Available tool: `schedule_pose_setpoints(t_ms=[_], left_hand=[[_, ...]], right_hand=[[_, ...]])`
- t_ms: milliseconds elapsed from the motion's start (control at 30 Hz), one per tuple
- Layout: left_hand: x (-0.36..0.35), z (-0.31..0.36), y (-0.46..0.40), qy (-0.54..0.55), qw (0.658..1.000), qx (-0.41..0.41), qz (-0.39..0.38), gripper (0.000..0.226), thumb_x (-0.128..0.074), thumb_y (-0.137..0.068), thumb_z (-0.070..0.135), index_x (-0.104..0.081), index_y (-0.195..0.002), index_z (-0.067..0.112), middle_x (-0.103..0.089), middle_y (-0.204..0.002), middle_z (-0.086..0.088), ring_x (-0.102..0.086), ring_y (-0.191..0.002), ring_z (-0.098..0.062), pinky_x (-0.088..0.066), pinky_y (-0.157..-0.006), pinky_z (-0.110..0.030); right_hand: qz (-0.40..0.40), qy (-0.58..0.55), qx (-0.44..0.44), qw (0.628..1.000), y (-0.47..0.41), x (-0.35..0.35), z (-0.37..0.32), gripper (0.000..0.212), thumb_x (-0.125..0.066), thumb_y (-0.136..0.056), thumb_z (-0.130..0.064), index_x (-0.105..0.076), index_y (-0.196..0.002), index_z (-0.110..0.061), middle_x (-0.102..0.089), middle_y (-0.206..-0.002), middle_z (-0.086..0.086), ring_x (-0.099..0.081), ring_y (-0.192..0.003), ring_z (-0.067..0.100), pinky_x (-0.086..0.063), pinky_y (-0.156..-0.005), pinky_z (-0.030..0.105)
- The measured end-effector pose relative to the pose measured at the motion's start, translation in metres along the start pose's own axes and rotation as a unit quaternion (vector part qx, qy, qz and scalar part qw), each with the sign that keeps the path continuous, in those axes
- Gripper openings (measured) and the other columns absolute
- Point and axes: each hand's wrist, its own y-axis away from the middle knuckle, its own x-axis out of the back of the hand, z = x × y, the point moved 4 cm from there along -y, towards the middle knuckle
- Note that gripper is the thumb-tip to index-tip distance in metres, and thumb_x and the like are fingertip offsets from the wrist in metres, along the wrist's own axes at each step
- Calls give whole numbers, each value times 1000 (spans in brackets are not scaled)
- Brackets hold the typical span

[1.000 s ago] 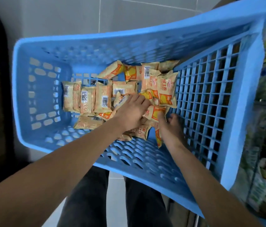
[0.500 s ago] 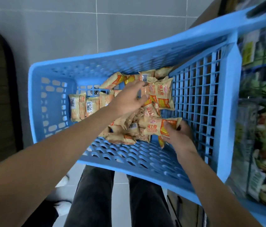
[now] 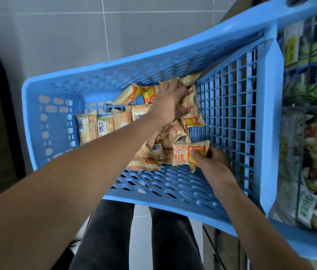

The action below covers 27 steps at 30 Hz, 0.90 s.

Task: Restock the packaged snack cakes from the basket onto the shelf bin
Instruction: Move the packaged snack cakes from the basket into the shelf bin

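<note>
Nearest: dark trousers (image 3: pixel 114 234) over a tiled floor (image 3: pixel 56 45).

Basket (image 3: pixel 165 191): blue, perforated, holding all the snack cakes; none is on a shelf yet.

Right hand (image 3: pixel 212 160): thumb and curled fingers pinch one cake (image 3: pixel 183 155) by its orange end, at the near right of the pile (image 3: pixel 159 151).

Left hand (image 3: pixel 170 103): farther in, fingers curled over several cakes (image 3: pixel 190 106) against the grid wall (image 3: pixel 229 114); how many it holds, cannot tell.

Left row (image 3: pixel 99 126): cakes lying side by side, barcodes up.

Right edge: shelf goods (image 3: pixel 309 133), blurred; the bin is not identifiable.

Risks, judged: slippery wrappers bunched in one hand may slide out during the lift; a one-end pinch lets the cake swing and drop; squeezing could crush soft cakes.
</note>
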Motion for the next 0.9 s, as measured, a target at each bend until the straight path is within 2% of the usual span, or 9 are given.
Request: schedule_pose_setpoints(t_ms=[133,267,333,433,533,667,733,800,900], left_hand=[[3,-18,33,117,989,72,-58,36,-65,-84,42,-41,-96,19,-57,-81,0,-57,-79,-22,-37,-55,-30],[12,-41,77,297,937,180,-44,36,-57,-90,38,-49,-120,20,-62,-102,6,-61,-98,-16,-47,-79,-29],[20,-51,97,394,884,245,-49,25,-54,-93,34,-52,-115,24,-60,-105,12,-59,-109,-19,-49,-83,-29],[25,-51,123,533,770,341,-81,35,-51,-96,26,-43,-130,25,-55,-113,15,-60,-103,-15,-53,-69,-20],[26,-40,141,625,681,349,-155,23,-39,-99,22,-48,-120,24,-60,-112,8,-60,-106,-17,-56,-78,-25],[38,-32,146,707,594,337,-182,32,-30,-100,24,-49,-125,15,-68,-108,-5,-67,-97,-19,-57,-77,-30],[42,-42,139,671,631,355,-160,34,-29,-101,25,-51,-124,12,-65,-112,-8,-64,-103,-23,-54,-87,-36],[42,-62,131,557,724,398,-85,31,-33,-100,24,-52,-120,10,-61,-109,-7,-60,-99,-22,-49,-92,-37],[51,-93,114,368,836,398,80,16,-45,-97,19,-49,-111,13,-53,-104,1,-53,-90,-15,-46,-81,-21]], right_hand=[[-11,13,-7,1000,4,-4,-1,9,-65,-86,-31,-65,-78,-26,-66,-77,-11,-61,-75,8,-41,-58,23],[-34,-8,7,999,9,-5,-7,11,-64,-85,-39,-65,-76,-32,-65,-78,-20,-59,-76,0,-39,-61,19],[-59,-42,7,997,12,-7,-8,7,-64,-84,-41,-67,-89,-35,-68,-90,-19,-62,-91,5,-45,-80,26],[-103,-129,11,986,18,-12,-19,20,-65,-85,-37,-67,-104,-31,-71,-107,-11,-64,-105,11,-43,-101,38],[-168,-170,39,970,25,-24,-38,16,-62,-89,-28,-67,-104,-31,-72,-105,-11,-67,-98,4,-46,-96,35],[-220,-210,47,951,30,-41,-55,25,-59,-90,-22,-62,-115,-23,-71,-112,-6,-66,-105,10,-53,-87,36],[-201,-201,50,958,29,-48,-58,19,-59,-91,-22,-64,-109,-27,-71,-108,-7,-67,-101,8,-57,-81,31],[-157,-183,54,969,26,-52,-57,13,-61,-91,-23,-65,-100,-31,-71,-102,-10,-68,-92,3,-58,-73,23],[-102,-158,55,981,22,-54,-49,11,-62,-90,-24,-64,-90,-35,-70,-94,-17,-68,-84,-1,-56,-70,20]])
